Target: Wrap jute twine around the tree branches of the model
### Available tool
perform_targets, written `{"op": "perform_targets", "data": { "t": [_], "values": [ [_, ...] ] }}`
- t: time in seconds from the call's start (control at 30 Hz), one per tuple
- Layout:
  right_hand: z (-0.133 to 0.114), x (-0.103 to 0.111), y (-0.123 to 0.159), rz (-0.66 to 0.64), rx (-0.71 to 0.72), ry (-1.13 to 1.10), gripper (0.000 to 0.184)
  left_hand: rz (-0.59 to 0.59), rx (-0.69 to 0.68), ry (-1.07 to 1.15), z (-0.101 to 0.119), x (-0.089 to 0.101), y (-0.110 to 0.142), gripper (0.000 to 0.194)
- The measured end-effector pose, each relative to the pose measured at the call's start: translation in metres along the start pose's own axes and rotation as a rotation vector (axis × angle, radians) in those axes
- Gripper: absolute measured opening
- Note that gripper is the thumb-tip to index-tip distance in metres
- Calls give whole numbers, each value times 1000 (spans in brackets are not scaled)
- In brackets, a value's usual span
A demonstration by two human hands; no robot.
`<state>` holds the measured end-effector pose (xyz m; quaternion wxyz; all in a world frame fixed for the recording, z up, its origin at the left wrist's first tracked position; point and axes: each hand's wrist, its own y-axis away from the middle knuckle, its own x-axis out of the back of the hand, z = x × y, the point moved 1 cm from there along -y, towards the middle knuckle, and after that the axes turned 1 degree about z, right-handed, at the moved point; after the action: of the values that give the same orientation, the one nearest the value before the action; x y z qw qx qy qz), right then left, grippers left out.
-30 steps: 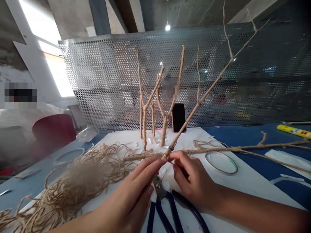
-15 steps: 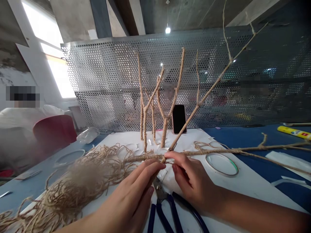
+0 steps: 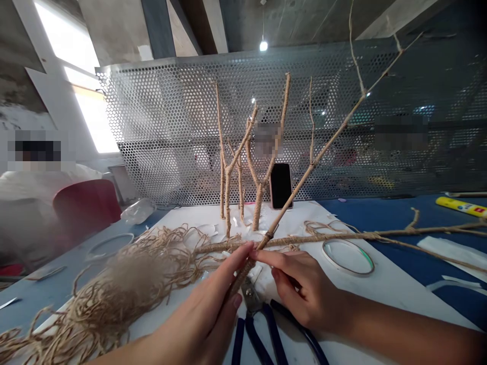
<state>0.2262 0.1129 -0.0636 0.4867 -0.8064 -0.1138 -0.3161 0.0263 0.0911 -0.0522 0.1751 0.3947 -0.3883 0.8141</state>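
My left hand (image 3: 201,309) is closed around the lower end of a long forked branch (image 3: 292,195), which slants up and away to the right. The branch's low end looks wound with jute twine (image 3: 243,274). Against the branch, just past my left fingertips, rests the index finger of my right hand (image 3: 304,289); its other fingers are curled in and seem to pinch the twine, though the strand is mostly hidden. Under my hands lie pruning shears (image 3: 251,299) with dark blue handles. Beyond them a twine-wrapped branch (image 3: 331,236) lies across the white board (image 3: 384,289).
Loose twine (image 3: 102,299) is heaped at left. Several wrapped branches (image 3: 227,197) stand upright before a perforated metal screen (image 3: 163,126), near a propped phone (image 3: 280,185). A tape ring (image 3: 348,257) and yellow tube (image 3: 460,207) lie right. A person (image 3: 34,203) sits by a red chair (image 3: 85,205).
My right fingers have slid slightly down along the branch toward me. My left fingers have straightened and lifted somewhat, showing more of the wound end. The branch has shifted only slightly.
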Motion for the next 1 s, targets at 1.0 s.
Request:
{"op": "perform_targets", "data": {
  "t": [1.0],
  "values": [
    [9,-6,-10,-15,-391,-27,18,12,167,129,13,5,-7,47]
  ]
}}
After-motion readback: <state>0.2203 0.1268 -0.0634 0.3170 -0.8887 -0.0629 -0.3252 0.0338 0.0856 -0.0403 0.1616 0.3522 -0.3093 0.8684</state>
